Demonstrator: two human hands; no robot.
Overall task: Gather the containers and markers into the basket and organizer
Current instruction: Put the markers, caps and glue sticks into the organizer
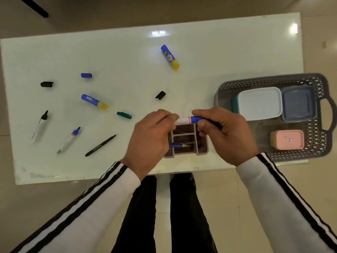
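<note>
Both hands hold one white marker with a blue cap (189,120) level above the mauve organizer (202,151). My left hand (151,137) grips its white barrel; my right hand (224,132) grips the blue cap end. One blue and yellow item (179,145) lies in an organizer compartment. The grey basket (317,143) at the right holds a white-lidded teal container (259,103), a grey container (299,104) and a pink container (288,139). Loose on the table lie an uncapped black marker (40,126), an uncapped blue marker (69,140) and a thin black pen (100,145).
Two blue and yellow glue sticks (170,57) (94,101) lie on the white table (127,70). Loose caps are scattered: blue (86,75), black (46,84), black (160,95), green (124,115). The table's front edge runs just below the organizer; my legs show beneath.
</note>
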